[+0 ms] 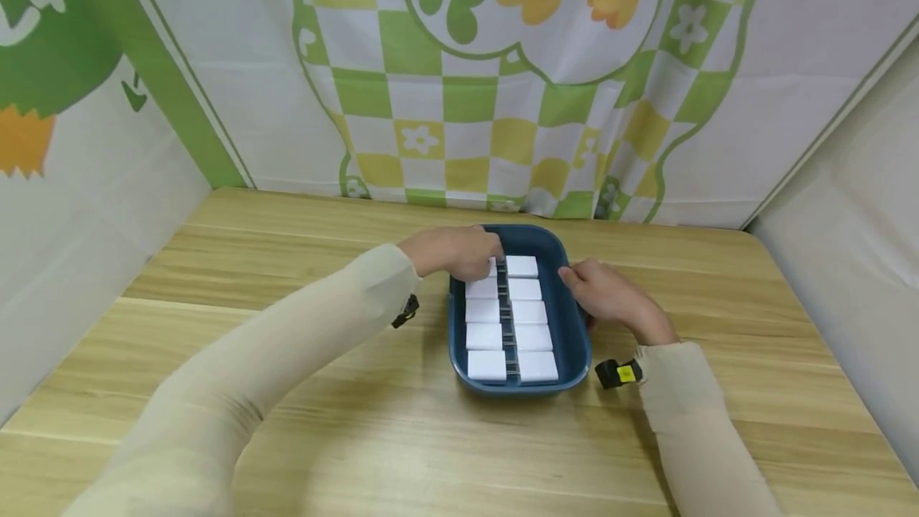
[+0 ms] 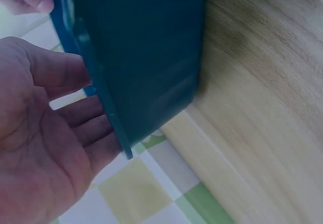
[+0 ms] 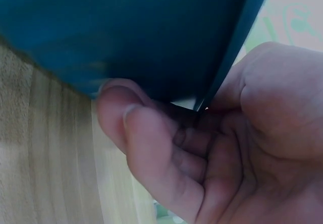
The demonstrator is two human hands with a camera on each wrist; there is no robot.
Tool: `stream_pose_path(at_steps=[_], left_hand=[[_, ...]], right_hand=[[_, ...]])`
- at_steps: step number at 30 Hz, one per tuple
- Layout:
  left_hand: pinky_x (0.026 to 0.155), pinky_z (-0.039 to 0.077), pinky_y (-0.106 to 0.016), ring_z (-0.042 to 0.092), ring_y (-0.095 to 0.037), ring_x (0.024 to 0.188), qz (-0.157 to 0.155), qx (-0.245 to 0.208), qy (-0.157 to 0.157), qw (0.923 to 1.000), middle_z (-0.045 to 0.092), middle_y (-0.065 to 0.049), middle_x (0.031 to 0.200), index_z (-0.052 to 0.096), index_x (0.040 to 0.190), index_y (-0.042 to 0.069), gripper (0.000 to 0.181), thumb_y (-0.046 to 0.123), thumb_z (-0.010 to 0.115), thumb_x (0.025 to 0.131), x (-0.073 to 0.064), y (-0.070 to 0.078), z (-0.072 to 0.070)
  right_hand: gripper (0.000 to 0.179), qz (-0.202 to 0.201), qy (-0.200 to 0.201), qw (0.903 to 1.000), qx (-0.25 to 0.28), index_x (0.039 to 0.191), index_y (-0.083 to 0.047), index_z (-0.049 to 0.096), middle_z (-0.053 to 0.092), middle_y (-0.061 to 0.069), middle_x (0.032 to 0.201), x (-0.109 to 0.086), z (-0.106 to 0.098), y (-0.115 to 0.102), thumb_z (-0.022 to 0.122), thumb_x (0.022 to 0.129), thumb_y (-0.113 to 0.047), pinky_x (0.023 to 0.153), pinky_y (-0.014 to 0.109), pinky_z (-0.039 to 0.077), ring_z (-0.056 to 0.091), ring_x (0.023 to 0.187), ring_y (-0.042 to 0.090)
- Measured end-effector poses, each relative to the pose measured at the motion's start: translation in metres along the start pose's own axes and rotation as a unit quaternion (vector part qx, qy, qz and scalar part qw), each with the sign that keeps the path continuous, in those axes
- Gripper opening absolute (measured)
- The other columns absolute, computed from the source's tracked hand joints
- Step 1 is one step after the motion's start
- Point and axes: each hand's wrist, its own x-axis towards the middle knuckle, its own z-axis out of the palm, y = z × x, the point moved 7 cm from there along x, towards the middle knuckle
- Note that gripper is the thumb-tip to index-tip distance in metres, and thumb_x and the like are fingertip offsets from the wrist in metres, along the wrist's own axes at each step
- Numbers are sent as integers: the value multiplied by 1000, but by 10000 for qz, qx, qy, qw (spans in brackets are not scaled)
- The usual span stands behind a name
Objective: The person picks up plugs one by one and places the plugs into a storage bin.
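A dark blue plastic basin (image 1: 570, 333) sits on the wooden table, holding two columns of white square blocks (image 1: 529, 313) with thin metal-looking strips between them. My left hand (image 1: 463, 252) reaches over the basin's far left side, its curled fingers at the farthest block (image 1: 492, 268) of the left column and partly covering it. In the left wrist view, the fingers (image 2: 96, 128) pass behind the rim, so their tips are hidden. My right hand (image 1: 606, 291) grips the basin's right side, thumb over the rim and fingers (image 3: 156, 148) curled beneath it on the outside.
The wooden table (image 1: 345, 421) extends on both sides of the basin. A checked green, yellow and white curtain (image 1: 467, 102) hangs along its back edge, and pale cloth walls (image 1: 847, 262) stand left and right. Black straps (image 1: 609, 374) are at both wrists.
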Motion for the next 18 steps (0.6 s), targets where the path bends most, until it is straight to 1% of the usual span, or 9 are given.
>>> stream_pose_path(at_steps=[2, 4, 6, 7, 9, 11, 13, 15, 18], left_hand=[[103, 44, -35, 45, -26, 139, 58, -236, 404, 9989, 49, -13, 152, 51, 147, 2, 46, 4, 43, 101, -5, -1, -6], [104, 45, -37, 50, -27, 135, 88, -249, 1065, 9940, 54, -14, 147, 56, 142, 0, 43, 6, 47, 101, -14, -1, -15], [89, 52, -35, 62, -25, 109, -78, -330, 1806, 9830, 66, -15, 124, 68, 122, -2, 30, 10, 52, 100, -26, -4, -23], [78, 53, -34, 63, -23, 93, -249, -408, 2139, 9757, 68, -13, 108, 70, 110, -1, 23, 12, 54, 100, -33, -7, -26], [58, 46, -30, 54, -17, 66, -629, -581, 2604, 9617, 59, -7, 77, 64, 81, 3, 24, 18, 58, 99, -47, -13, -26], [47, 32, -28, 35, -14, 51, -1034, -915, 2615, 9553, 40, -1, 59, 49, 65, 9, 38, 22, 60, 99, -59, -19, -19], [44, 31, -26, 35, -11, 46, -1373, -1203, 2292, 9561, 35, 3, 54, 48, 62, 11, 44, 28, 62, 100, -68, -23, -6], [47, 35, -26, 43, -12, 46, -1463, -1482, 1842, 9606, 43, 3, 56, 58, 71, 7, 37, 30, 64, 99, -74, -23, 7], [52, 46, -27, 59, -17, 52, -1260, -2205, 1408, 9569, 60, -4, 69, 67, 102, -2, 26, 24, 63, 100, -77, -20, 24]], right_hand=[[46, -21, -11, 10000, -5, 96, 7, 67, 62, 9, 63, 0, 0, 0, 34, 112, -21, 54, 38, 56, 63, 52, 23], [46, -31, -4, 10000, -26, 94, 6, 67, 62, 9, 62, 0, 0, -1, 33, 112, -20, 53, 39, 56, 63, 51, 24], [46, -12, 3, 10000, -57, 92, 5, 67, 62, 9, 61, 1, 0, -1, 33, 112, -20, 53, 39, 55, 63, 51, 24], [46, 10, 9, 10000, -76, 93, 5, 67, 62, 9, 61, 1, 1, -1, 33, 112, -20, 54, 39, 55, 63, 51, 24], [46, 76, 28, 9999, -113, 94, 5, 67, 62, 9, 61, 1, 1, 0, 33, 112, -21, 54, 39, 55, 63, 51, 24], [46, 148, 25, 9998, -100, 97, 6, 67, 62, 9, 63, 2, 1, 0, 33, 112, -22, 55, 39, 55, 63, 52, 23], [46, 230, 15, 9997, -28, 100, 7, 67, 63, 10, 64, 1, 2, 0, 33, 112, -22, 56, 39, 56, 63, 53, 22], [47, 314, 10, 9994, 115, 103, 8, 67, 64, 10, 67, 0, 2, 1, 34, 112, -23, 56, 39, 56, 64, 55, 22], [48, 432, 30, 9986, 312, 105, 10, 67, 66, 10, 70, -2, 2, 1, 34, 112, -24, 57, 39, 57, 65, 58, 20]])
